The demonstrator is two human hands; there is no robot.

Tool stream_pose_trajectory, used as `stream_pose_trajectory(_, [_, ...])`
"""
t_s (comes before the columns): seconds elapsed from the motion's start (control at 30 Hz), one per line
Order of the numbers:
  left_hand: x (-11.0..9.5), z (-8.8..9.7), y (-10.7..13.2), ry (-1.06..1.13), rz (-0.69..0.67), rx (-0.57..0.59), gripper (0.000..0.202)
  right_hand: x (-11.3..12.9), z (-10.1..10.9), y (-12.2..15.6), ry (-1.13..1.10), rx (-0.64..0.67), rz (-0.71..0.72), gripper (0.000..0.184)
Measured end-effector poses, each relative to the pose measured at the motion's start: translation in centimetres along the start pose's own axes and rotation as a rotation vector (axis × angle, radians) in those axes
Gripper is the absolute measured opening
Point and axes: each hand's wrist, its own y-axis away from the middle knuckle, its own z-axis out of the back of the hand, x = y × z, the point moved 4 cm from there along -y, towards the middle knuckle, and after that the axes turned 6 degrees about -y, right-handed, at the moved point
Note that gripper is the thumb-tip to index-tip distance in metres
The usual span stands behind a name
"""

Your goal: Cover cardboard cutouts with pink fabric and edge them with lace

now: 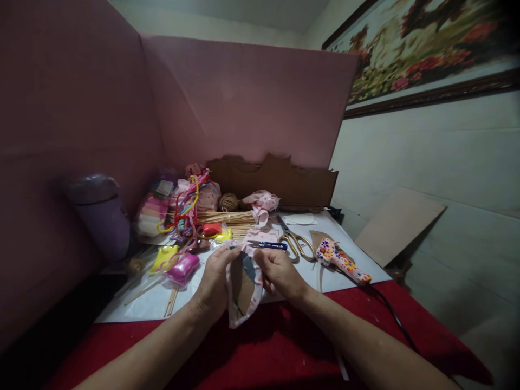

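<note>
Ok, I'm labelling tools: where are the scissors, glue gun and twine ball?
scissors (288,234), head view, at the pivot.
glue gun (343,261), head view, patterned body.
twine ball (228,202), head view, its middle.

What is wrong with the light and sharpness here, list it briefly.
Head view: dim, brightest on the white sheet. Head view: corners darken; the painting and purple container smear toward the edges. Head view: left hand, right hand and the fabric-wrapped cardboard look fairly sharp.

My one view is head-worn, facing forward and down over the red-covered bench (264,349) toward the pink board (244,103). The left hand (213,284) and right hand (280,271) lie close below.
</note>
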Motion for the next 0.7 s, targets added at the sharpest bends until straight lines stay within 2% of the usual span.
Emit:
stream_pose_trajectory(0.1, [0.08, -0.15, -0.08, 0.051, 0.092, 0.051, 0.014, -0.03, 0.27, -0.08, -0.092, 0.005, -0.040, 0.061])
stream_pose_trajectory(0.23, [-0.16, -0.13, -0.19, 0.083, 0.168, 0.076, 0.018, 0.26, 0.18, -0.02, -0.194, 0.066, -0.059, 0.051])
stream_pose_trajectory(0.33, [-0.40, -0.12, -0.07, 0.083, 0.160, 0.046, 0.017, 0.32, -0.20, 0.14, -0.195, 0.139, -0.047, 0.047])
stream_pose_trajectory(0.47, [-0.30, -0.31, 0.26, 0.075, 0.150, 0.051, 0.018, -0.10, -0.49, 0.31, -0.162, 0.175, -0.067, 0.043])
stream_pose_trajectory(0.6, [-0.12, -0.13, 0.35, 0.071, 0.114, 0.038, 0.017, 0.01, -0.61, 0.39, -0.123, 0.176, -0.061, 0.043])
stream_pose_trajectory(0.7, [-0.27, 0.17, 0.23, 0.037, 0.037, -0.021, 0.016, 0.46, -0.65, 0.43, -0.048, 0.149, -0.027, 0.044])
